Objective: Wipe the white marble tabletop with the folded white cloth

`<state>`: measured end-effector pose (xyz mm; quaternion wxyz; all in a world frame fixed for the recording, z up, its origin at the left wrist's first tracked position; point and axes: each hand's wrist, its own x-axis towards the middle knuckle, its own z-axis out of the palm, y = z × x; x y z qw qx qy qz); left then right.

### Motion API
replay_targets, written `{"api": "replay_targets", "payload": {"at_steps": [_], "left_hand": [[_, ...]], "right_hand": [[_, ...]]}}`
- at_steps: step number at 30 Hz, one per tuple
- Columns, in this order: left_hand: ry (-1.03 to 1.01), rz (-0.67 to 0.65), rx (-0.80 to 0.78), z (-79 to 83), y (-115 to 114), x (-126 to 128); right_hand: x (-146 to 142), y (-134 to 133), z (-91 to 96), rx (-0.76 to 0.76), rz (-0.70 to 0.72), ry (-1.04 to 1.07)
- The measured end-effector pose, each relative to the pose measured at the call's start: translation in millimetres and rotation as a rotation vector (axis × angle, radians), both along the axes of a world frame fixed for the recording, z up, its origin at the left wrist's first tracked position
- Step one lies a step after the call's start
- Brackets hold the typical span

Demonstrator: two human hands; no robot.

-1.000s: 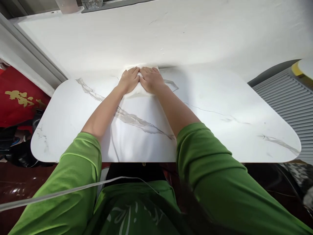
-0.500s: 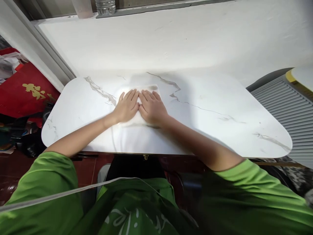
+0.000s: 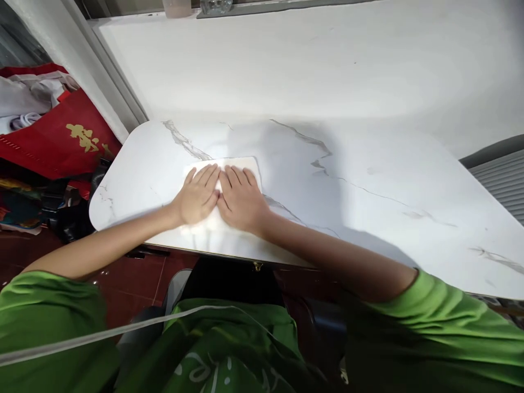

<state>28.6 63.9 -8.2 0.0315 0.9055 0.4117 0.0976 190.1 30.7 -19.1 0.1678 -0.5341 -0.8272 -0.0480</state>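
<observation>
A white cloth (image 3: 241,162) lies flat on the white marble-patterned tabletop (image 3: 376,218), left of the middle of the view. My left hand (image 3: 198,195) rests palm down on the cloth's left part, its fingers stretched out. Beside it, my right hand (image 3: 242,197) presses flat on the right part of the same cloth, fingers also extended. The two hands touch or nearly touch at the thumbs and index fingers. Their palms cover much of the cloth, while its far edge shows beyond the fingertips.
A white wall (image 3: 286,65) rises behind the table. On the ledge stand a cup (image 3: 177,7) and a clear plastic bottle (image 3: 216,5). At left is a red bag (image 3: 61,136) with gold characters. A grey ribbed object (image 3: 501,180) is at the right.
Both hands and the cloth have slid leftward and nearer to me over the tabletop. The camera view has also turned, so the table appears shifted to the right.
</observation>
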Motion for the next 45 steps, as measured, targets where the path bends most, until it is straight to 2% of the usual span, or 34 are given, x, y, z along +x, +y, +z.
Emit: {"api": "replay_targets", "payload": {"at_steps": [6, 9, 12, 16, 20, 24, 27, 31, 36, 39, 42, 45], "left_hand": [[0.036, 0.031, -0.060, 0.9, 97.7, -8.1], [0.028, 0.040, -0.082, 1.2, 148.2, -4.0], [0.023, 0.065, -0.096, 1.8, 187.4, 4.4], [0.030, 0.097, -0.096, 4.7, 212.4, 15.2], [0.019, 0.106, -0.088, 6.0, 213.9, 19.3], [0.006, 0.140, -0.095, 4.5, 201.3, 15.8], [0.006, 0.134, -0.095, 4.2, 178.2, 4.8], [0.023, 0.132, -0.083, 6.8, 123.3, -25.0], [0.035, 0.163, -0.074, 14.0, 32.8, -77.7], [0.031, 0.191, -0.065, 17.4, -16.1, -110.3], [0.024, 0.248, -0.052, 19.4, -47.8, -138.4], [0.034, 0.278, -0.059, 21.1, -56.0, -158.5]], "right_hand": [[-10.6, 97.1, -11.0, 0.048, 0.006, 0.042], [-8.6, 149.7, -15.8, 0.046, -0.012, 0.033], [-3.4, 192.7, -18.1, 0.027, -0.044, 0.042], [2.3, 225.3, -18.7, -0.004, -0.059, 0.108], [4.1, 231.8, -18.7, -0.017, -0.065, 0.132], [1.9, 218.6, -17.7, -0.005, -0.056, 0.084], [-6.5, 194.4, -15.5, 0.018, -0.027, 0.090], [-32.4, 138.9, -8.8, 0.008, 0.011, 0.082], [-81.5, 51.9, 7.5, -0.077, 0.045, 0.117], [-110.4, 10.4, 18.1, -0.138, 0.104, 0.137], [-134.0, -13.3, 27.2, -0.177, 0.179, 0.135], [-151.2, -18.9, 33.1, -0.209, 0.220, 0.140]]}}
